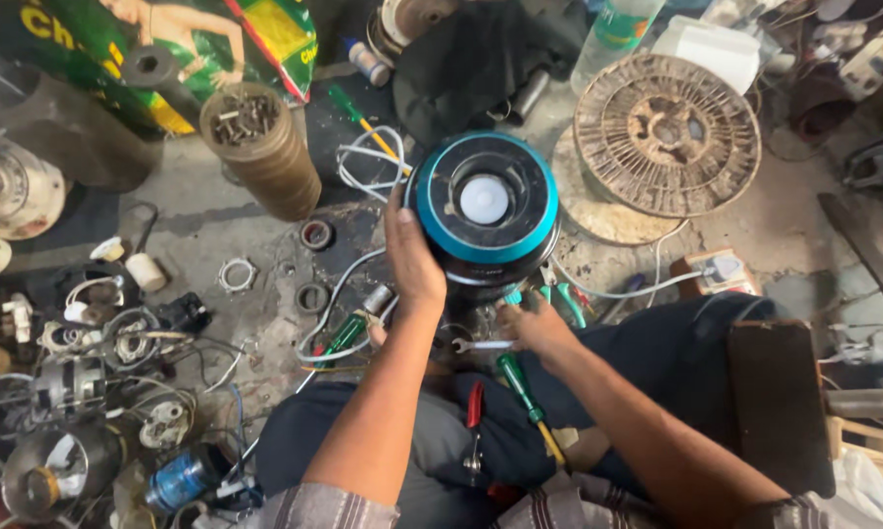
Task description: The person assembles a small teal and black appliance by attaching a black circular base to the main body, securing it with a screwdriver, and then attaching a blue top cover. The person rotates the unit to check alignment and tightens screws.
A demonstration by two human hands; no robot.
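Gripping the round black appliance base (484, 211) with the left hand (412, 257), palm flat against its left wall, fingers curled around the side, lifting it clear of the dusty floor (206, 211). Showing its top face to the camera: teal ring around the rim, white round hub at the centre. Reaching down underneath with the right hand (532, 323), fingers loosely bent, resting at a small silver spanner (481, 345); possibly pinching it, though hard to tell with the base crowding the view. Lying on the lap just beside that hand, a green-handled screwdriver (520, 390), and next to it red-handled pliers (474, 407). Trailing below the base, a white cable (339, 289). Sitting well apart to the right, a rusty round fan grille (667, 134); to the left, a brown ribbed cylinder (262, 147) full of bits.
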